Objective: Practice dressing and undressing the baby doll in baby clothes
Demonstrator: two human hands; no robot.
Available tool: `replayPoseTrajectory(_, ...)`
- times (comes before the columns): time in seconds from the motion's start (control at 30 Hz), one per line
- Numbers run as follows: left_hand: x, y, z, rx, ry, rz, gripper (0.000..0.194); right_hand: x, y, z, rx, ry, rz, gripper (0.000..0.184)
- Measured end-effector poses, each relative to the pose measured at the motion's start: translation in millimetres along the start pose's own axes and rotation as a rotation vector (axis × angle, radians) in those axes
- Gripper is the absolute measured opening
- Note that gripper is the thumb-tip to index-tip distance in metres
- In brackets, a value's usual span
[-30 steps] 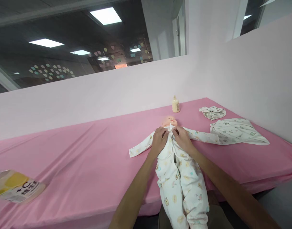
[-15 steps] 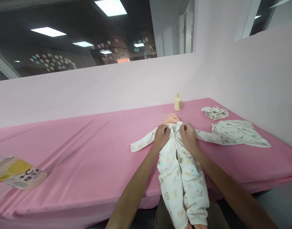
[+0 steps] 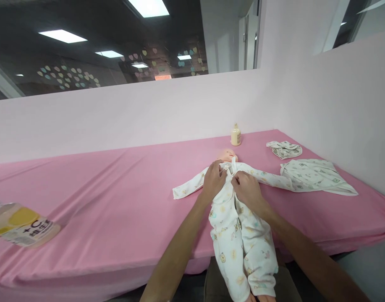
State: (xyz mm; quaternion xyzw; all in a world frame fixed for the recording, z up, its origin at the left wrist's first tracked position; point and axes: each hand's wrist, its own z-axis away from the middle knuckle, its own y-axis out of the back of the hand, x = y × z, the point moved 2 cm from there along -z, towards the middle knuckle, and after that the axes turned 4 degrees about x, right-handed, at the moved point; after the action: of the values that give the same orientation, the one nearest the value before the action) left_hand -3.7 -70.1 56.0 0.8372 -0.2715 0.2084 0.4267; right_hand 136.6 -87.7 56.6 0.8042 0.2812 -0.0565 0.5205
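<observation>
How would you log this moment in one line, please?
left hand: touching white printed cloth romper; right hand: pinching romper front; peach-coloured doll: wearing romper

Both bare forearms, the left one (image 3: pixel 175 253) and the right one (image 3: pixel 302 241), reach forward and converge. The left hand (image 3: pixel 214 179) is slightly farther ahead, with its fingers bent. The right hand (image 3: pixel 248 191) is curled tighter, its fingertips gathered inward, near the left hand.

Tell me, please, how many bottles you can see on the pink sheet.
2: a cream-coloured bottle at the back, near the wall, and a yellow-labelled bottle cut off by the picture's left edge.
</observation>
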Motion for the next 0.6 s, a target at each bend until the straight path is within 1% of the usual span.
replayPoseTrajectory(0.03,5,3.8,1,0.006,-0.037,-0.011,0.025,1,1,1,0.001,0.027,0.036,0.021)
replayPoseTrajectory(0.07,10,7.7,2,-0.023,-0.085,-0.006,0.022,1,3,2,0.001,0.066,0.091,0.020)
replayPoseTrajectory(0.1,16,11.2,3,-0.092,-0.134,0.011,0.018,1,4,4,-0.003,0.113,0.159,0.019)
replayPoseTrajectory(0.13,21,14.3,5,-0.191,-0.175,0.031,0.014,2,5,6,-0.012,0.165,0.232,0.018)
replayPoseTrajectory(0.2,29,19.1,8,-0.377,-0.217,0.045,0.014,2,9,7,-0.035,0.259,0.346,0.020)
replayPoseTrajectory(0.23,31,20.9,9,-0.433,-0.220,0.036,0.016,3,11,6,-0.046,0.296,0.373,0.021)
replayPoseTrajectory(0.27,32,22.2,9,-0.459,-0.216,0.020,0.019,5,13,4,-0.056,0.322,0.375,0.020)
replayPoseTrajectory(0.3,32,22.8,9,-0.466,-0.214,0.004,0.020,6,15,1,-0.062,0.327,0.352,0.017)
replayPoseTrajectory(0.37,32,22.2,8,-0.458,-0.223,-0.024,0.020,12,17,-8,-0.085,0.274,0.226,0.014)
replayPoseTrajectory(0.5,31,19.9,7,-0.400,-0.274,-0.044,0.016,25,16,-19,-0.151,0.091,-0.180,0.014)
replayPoseTrajectory(0.53,31,20.0,7,-0.383,-0.284,-0.031,0.015,27,16,-19,-0.163,0.072,-0.262,0.014)
replayPoseTrajectory(0.6,30,21.0,7,-0.367,-0.297,0.000,0.015,30,14,-19,-0.179,0.058,-0.351,0.015)
